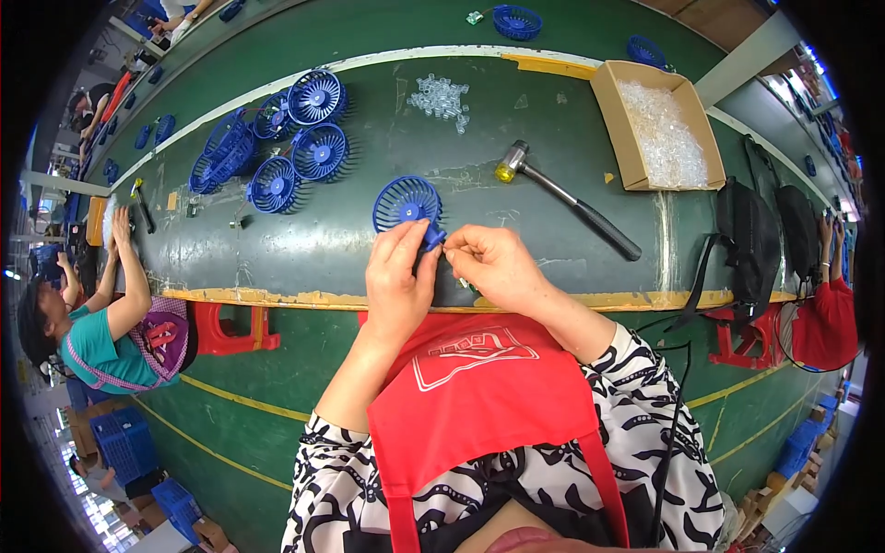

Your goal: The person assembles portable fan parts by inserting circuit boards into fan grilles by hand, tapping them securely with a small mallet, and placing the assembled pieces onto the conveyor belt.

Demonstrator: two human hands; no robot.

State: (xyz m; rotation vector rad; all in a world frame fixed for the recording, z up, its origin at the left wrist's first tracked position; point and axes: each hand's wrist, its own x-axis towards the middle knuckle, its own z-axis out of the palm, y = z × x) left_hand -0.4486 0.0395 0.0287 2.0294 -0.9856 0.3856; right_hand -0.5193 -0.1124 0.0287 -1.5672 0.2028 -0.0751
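Observation:
A blue plastic fan housing [407, 199] with a slatted round cage stands just above the table's near edge. My left hand [402, 273] is closed round its short stem, thumb and fingers pinching it. Against the other side of that stem, my right hand [498, 265] holds its thumb and forefinger pressed together. Whatever lies between those fingertips is too small to make out. A bit of something green shows under the right hand, mostly hidden. To the right lies a hammer [567, 195] with a yellow-tipped head and a black grip.
Several blue fan housings [316, 98] cluster at the left. Small clear plastic pieces [440, 99] lie in a loose pile farther back. A cardboard box [627, 152] of similar pieces stands at the right, near a black bag [751, 235]. Co-workers sit at both sides; more fans rest on the conveyor [590, 28].

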